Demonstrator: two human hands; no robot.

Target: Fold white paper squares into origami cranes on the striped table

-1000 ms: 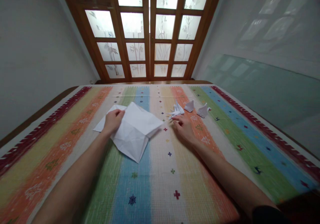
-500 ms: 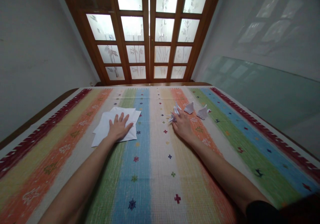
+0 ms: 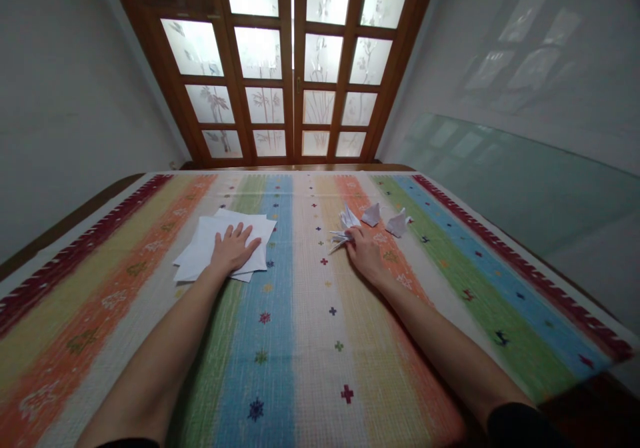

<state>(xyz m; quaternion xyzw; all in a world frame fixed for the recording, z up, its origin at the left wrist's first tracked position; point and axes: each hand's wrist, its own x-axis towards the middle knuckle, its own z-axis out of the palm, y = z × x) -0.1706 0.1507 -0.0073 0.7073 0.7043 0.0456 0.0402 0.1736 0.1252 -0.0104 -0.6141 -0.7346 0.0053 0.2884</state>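
My left hand lies flat with fingers apart on a loose pile of white paper sheets, whose corners stick out at different angles. To the right, my right hand has its fingers closed on a white folded paper crane, its thin points jutting out leftward. Just behind the fingertips sits another folded paper crane. Farther right stand a third paper crane and one more crane, both apart from the hand. My fingers partly hide the held piece.
A striped, patterned tablecloth covers the table, with the wooden table edge showing at the far left. Beyond the table stand wooden doors with glass panes. A pale glass panel leans along the right wall.
The paper sheets have turned slightly under my left hand. My right fingers have drawn together on the crane, and its points show more clearly. The whole view has shifted a little.
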